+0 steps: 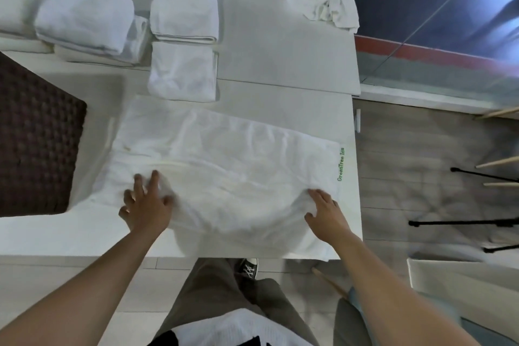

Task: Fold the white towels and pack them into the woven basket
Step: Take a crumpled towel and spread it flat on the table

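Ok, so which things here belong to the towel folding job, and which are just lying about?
For the job: spread towel, with the left hand and right hand pressing on it; folded towels; crumpled towel; woven basket.
Lying about: black stand legs and wooden sticks on the floor.

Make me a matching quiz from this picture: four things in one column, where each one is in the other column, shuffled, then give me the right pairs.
Things:
1. woven basket
2. crumpled towel
3. spread towel
4. black sneaker

Places:
a. far right corner of the table
b. on the floor, just past the near table edge
c. at the left edge of the view
d. flat in the middle, green lettering at its right end

Pairs: 1-c, 2-a, 3-d, 4-b
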`<state>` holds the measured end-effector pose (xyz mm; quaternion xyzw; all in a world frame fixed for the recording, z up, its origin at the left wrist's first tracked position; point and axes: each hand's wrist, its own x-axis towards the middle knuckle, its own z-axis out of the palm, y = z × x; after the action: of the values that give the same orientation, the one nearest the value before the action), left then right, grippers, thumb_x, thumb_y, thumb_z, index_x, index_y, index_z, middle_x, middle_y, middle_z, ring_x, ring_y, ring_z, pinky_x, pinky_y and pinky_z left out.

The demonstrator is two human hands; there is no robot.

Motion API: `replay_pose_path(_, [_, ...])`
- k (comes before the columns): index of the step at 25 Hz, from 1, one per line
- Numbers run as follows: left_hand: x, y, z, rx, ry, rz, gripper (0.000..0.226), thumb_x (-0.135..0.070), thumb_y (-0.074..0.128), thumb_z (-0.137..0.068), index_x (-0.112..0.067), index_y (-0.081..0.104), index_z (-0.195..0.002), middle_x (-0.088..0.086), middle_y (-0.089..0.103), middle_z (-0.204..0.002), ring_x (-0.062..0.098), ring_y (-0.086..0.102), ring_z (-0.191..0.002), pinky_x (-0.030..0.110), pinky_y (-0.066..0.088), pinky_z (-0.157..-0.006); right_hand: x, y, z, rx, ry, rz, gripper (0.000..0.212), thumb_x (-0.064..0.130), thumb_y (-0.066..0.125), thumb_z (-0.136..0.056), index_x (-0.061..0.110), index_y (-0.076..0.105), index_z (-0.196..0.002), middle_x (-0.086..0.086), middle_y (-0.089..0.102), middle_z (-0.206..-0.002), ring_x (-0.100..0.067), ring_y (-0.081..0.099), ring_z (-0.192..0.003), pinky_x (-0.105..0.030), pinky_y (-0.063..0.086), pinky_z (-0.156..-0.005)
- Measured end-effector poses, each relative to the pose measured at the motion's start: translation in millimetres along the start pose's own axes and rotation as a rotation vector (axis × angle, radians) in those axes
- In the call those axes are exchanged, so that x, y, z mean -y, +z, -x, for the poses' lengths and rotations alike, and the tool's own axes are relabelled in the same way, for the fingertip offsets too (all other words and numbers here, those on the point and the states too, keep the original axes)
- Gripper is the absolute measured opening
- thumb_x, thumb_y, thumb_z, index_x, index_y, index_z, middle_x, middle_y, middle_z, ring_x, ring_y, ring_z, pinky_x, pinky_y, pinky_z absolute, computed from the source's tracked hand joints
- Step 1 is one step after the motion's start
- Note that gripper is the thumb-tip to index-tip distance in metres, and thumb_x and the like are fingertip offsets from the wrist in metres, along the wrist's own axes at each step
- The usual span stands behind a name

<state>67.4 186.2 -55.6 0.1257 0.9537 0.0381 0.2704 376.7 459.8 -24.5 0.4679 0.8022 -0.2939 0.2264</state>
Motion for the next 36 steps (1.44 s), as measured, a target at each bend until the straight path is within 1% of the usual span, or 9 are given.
replay_pose_path(4, [-16.9,-6.6,11.8,-0.044,0.061,-0.091,0.068,-0.041,0.052,-0.097,-0.031,0.021,-0.157,0.008,0.011,-0.165,0.04,0.02,-0.146,0.059,0.03,-0.109,4.7,-7.2,4.3,0.031,-0.017,-0.013,0.066,0.024,0.055,-0.096,0.028,0.03,-0.157,0.004,0.026,-0.163,-0.026,0.033,-0.144,-0.037,0.034,-0.116])
replay_pose_path(9, [-78.0,19.4,82.7,-0.127,0.56,-0.111,0.053,-0.029,0.067,-0.088,-0.018,0.053,-0.138,0.012,0.054,-0.141,0.038,0.056,-0.122,0.051,0.049,-0.093,-11.5,-15.5,0.6,-0.003,-0.095,-0.092,0.056,0.02,0.053,-0.096,0.028,0.044,-0.15,0.004,0.037,-0.155,-0.022,0.043,-0.135,-0.031,0.039,-0.108])
replay_pose_path(12, [-123.6,60.9,139.7,-0.074,0.819,-0.137,0.046,-0.027,0.07,-0.078,-0.019,0.061,-0.122,0.008,0.062,-0.124,0.032,0.064,-0.101,0.043,0.056,-0.083,-25.2,-30.3,-8.2,0.011,-0.105,-0.236,0.043,0.02,0.054,-0.097,0.026,0.053,-0.14,0.003,0.054,-0.137,-0.015,0.058,-0.113,-0.029,0.046,-0.092])
replay_pose_path(15, [-164.4,109.7,195.6,-0.005,0.926,-0.166,0.05,-0.034,0.072,-0.07,-0.024,0.059,-0.118,0.004,0.063,-0.121,0.025,0.065,-0.098,0.038,0.057,-0.08,-51.2,-55.1,-24.8,-0.058,-0.134,-0.272,0.034,0.021,0.055,-0.097,0.026,0.058,-0.131,0.002,0.06,-0.12,-0.015,0.06,-0.104,-0.03,0.048,-0.084])
replay_pose_path(18, [-190.6,159.6,236.4,0.078,0.88,-0.197,0.071,-0.034,0.07,-0.067,-0.028,0.047,-0.134,0.004,0.054,-0.139,0.027,0.059,-0.116,0.04,0.055,-0.088,-68.2,-89.1,-64.9,-0.196,-0.129,-0.258,0.038,0.019,0.057,-0.095,0.022,0.055,-0.133,-0.005,0.059,-0.117,-0.025,0.062,-0.103,-0.036,0.051,-0.085])
replay_pose_path(22, [-206.8,193.5,261.0,-0.017,0.693,-0.268,0.089,-0.01,0.075,-0.066,-0.019,0.041,-0.148,0.009,0.053,-0.138,0.033,0.06,-0.114,0.047,0.054,-0.088,-69.1,-113.0,-111.1,-0.124,-0.151,-0.146,0.052,0.027,0.056,-0.096,0.028,0.041,-0.146,-0.008,0.05,-0.124,-0.03,0.058,-0.102,-0.041,0.052,-0.08])
replay_pose_path(26, [-211.6,197.1,252.6,-0.057,0.629,-0.256,0.071,-0.018,0.084,-0.062,-0.022,0.057,-0.128,0.003,0.058,-0.125,0.028,0.06,-0.104,0.045,0.051,-0.089,-74.2,-99.3,-130.9,-0.186,-0.18,-0.063,0.045,0.031,0.063,-0.092,0.022,0.048,-0.134,-0.012,0.049,-0.128,-0.036,0.057,-0.107,-0.048,0.05,-0.093])
replay_pose_path(32, [-201.6,170.9,261.5,-0.043,0.56,-0.039,0.048,-0.018,0.076,-0.076,-0.033,0.051,-0.114,-0.008,0.064,-0.105,0.02,0.064,-0.09,0.038,0.054,-0.078,-72.7,-87.0,-117.1,-0.29,-0.21,0.035,0.026,0.02,0.065,-0.09,0.019,0.05,-0.111,-0.006,0.052,-0.115,-0.032,0.053,-0.103,-0.047,0.035,-0.099])
replay_pose_path(36, [-195.8,128.8,287.0,0.025,0.399,0.338,0.019,-0.021,0.053,-0.094,-0.03,0.057,-0.11,-0.01,0.066,-0.1,0.014,0.06,-0.09,0.031,0.048,-0.078,-77.1,-89.9,-91.5,-0.199,-0.093,-0.304,0.036,0.009,0.064,-0.087,0.02,0.048,-0.117,-0.004,0.061,-0.104,-0.027,0.056,-0.09,-0.04,0.044,-0.091])
